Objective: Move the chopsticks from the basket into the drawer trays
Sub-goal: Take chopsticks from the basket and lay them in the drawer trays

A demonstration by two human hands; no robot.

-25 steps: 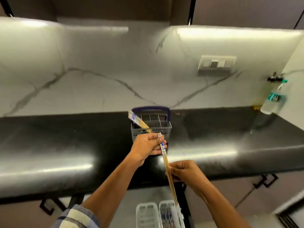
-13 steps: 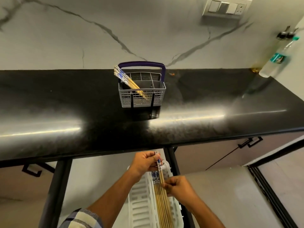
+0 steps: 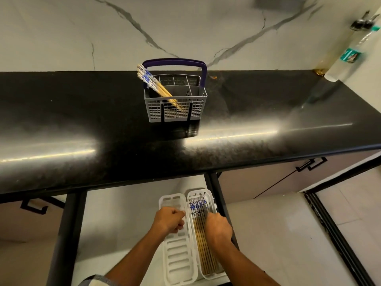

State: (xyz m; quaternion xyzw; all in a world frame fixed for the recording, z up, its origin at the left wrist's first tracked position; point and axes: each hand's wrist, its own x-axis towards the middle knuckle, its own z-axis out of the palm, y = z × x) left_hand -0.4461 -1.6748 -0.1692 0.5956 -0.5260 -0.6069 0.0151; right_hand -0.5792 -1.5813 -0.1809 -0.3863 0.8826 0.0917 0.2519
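Note:
A grey wire basket (image 3: 177,112) with a purple handle stands on the black counter, and several blue-patterned chopsticks (image 3: 156,87) lean out of its left side. Below the counter edge, two white trays lie side by side. The left tray (image 3: 178,256) holds nothing. The right tray (image 3: 208,195) holds several chopsticks (image 3: 201,240) laid lengthwise. My right hand (image 3: 218,228) is down on these chopsticks, its fingers curled onto them. My left hand (image 3: 169,221) hovers over the left tray with curled fingers and nothing in it.
The glossy black counter (image 3: 82,141) overhangs the trays. A black frame post (image 3: 64,234) stands at the left and another (image 3: 216,186) just behind the right tray. A plastic bottle (image 3: 348,56) leans in the far right corner. Cabinet handles (image 3: 311,164) are at the right.
The chopsticks both hands carried from the basket are down in the right tray. My left hand has let go of their tips and shifted left. The view has tilted downward.

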